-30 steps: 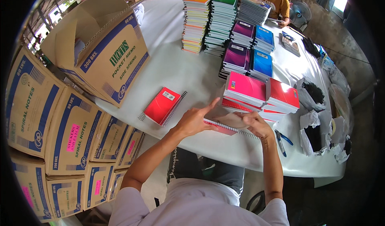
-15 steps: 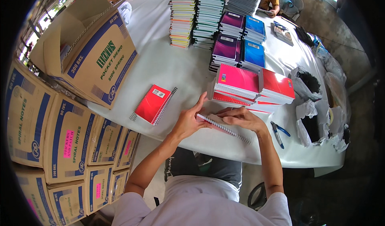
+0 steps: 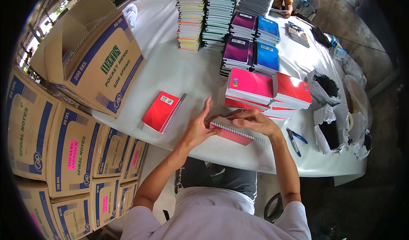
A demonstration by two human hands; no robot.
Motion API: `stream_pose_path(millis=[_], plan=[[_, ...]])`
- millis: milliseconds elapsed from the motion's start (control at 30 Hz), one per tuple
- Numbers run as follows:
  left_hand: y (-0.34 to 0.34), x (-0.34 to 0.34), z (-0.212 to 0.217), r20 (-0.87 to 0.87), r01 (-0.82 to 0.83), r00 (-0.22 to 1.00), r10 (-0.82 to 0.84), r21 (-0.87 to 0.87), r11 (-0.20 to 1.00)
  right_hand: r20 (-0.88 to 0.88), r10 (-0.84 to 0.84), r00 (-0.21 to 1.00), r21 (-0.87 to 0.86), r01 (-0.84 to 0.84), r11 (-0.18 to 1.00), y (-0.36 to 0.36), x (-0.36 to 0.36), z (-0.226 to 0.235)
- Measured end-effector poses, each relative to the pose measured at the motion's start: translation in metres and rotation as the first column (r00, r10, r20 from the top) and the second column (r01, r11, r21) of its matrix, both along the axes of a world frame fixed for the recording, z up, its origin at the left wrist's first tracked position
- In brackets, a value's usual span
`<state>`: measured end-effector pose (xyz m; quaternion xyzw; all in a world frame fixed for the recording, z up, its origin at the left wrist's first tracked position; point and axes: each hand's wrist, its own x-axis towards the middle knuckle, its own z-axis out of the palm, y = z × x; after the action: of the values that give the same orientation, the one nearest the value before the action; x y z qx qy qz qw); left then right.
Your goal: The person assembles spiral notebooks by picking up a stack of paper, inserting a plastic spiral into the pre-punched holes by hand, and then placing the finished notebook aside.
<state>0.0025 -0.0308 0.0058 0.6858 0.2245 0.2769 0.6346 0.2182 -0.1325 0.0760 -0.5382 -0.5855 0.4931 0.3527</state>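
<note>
My left hand (image 3: 197, 130) grips the left end of a small spiral notebook (image 3: 233, 137), its thumb on the notebook and its index finger stretched up and away. The notebook is tilted, with a pale red cover hanging toward me and a wire coil along its top edge. Loose coil sticks out past the right end. My right hand (image 3: 257, 123) is closed over the far side of that notebook, its fingers curled and partly hidden. Left of my hands lies a red notebook (image 3: 162, 112) with coil ends poking out. Just beyond them stand stacks of pink notebooks (image 3: 250, 83) and red notebooks (image 3: 293, 88).
Tall stacks of yellow (image 3: 190, 20), green (image 3: 219, 20), purple (image 3: 235, 52) and blue notebooks (image 3: 267, 57) fill the table's far middle. Blue-handled pliers (image 3: 295, 141) lie at right, near torn wrappings with black coils (image 3: 330, 131). Cartons (image 3: 76, 150) line the left; another person sits opposite.
The notebook in my hands has turned so its pale red cover shows below the coil, where before mostly its edge was seen. My hands stay in nearly the same place.
</note>
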Motion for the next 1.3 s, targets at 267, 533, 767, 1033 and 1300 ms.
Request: stream_pose_path(millis=[267,533,767,1033,1300], plan=[[0.014,-0.023,0.019,-0.143,0.175,0.975,-0.171,0.014,0.985,0.150,-0.397,0.905,0.118,0.382,0.916,-0.061,0.004,0.013],[-0.006,-0.054,0.021,-0.105,-0.006,0.993,0.047,0.363,0.932,0.694,-0.569,0.440,0.488,0.294,0.822,-0.127,-0.002,-0.046],[-0.023,-0.049,0.004,-0.219,-0.076,0.946,0.238,0.564,0.822,0.766,-0.638,-0.075,0.599,0.440,0.669,-0.198,0.066,-0.091],[-0.028,-0.042,-0.012,-0.101,-0.222,0.945,0.311,0.500,0.837,0.498,-0.730,0.469,0.654,0.350,0.671,-0.117,-0.070,-0.036],[-0.043,-0.040,0.026,-0.268,-0.116,0.884,0.383,0.668,0.735,0.557,-0.620,0.553,0.662,0.154,0.733,-0.073,-0.127,-0.016]])
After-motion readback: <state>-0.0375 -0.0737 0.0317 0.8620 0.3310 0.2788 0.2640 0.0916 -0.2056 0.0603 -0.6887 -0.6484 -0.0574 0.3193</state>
